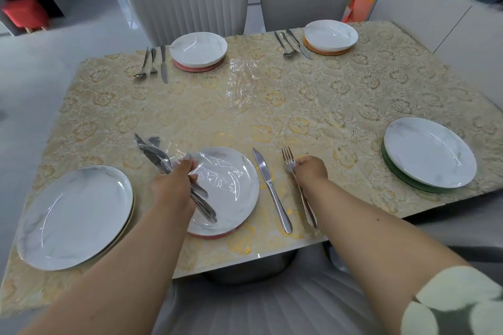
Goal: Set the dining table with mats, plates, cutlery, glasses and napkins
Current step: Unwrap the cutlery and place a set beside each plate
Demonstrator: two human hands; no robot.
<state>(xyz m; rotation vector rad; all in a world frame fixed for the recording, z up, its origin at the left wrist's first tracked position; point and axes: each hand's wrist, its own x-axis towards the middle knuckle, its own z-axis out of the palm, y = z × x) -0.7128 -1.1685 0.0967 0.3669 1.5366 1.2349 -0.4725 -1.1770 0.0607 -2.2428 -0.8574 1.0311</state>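
Right grip (310,170) pinching one fork (298,185), left grip (174,179) clutching cutlery bundle (160,160); five plates (226,185).

Both arms reach forward, left hand (174,181) and right hand (310,168) curled closed.

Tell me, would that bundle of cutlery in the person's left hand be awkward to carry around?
Probably somewhat. The cutlery bundle looks like smooth polished metal, so pieces could slide against each other. The left hand grips it near the middle, with ends sticking out both ways, so it may splay. Each piece is likely stiff, and together fairly heavy.
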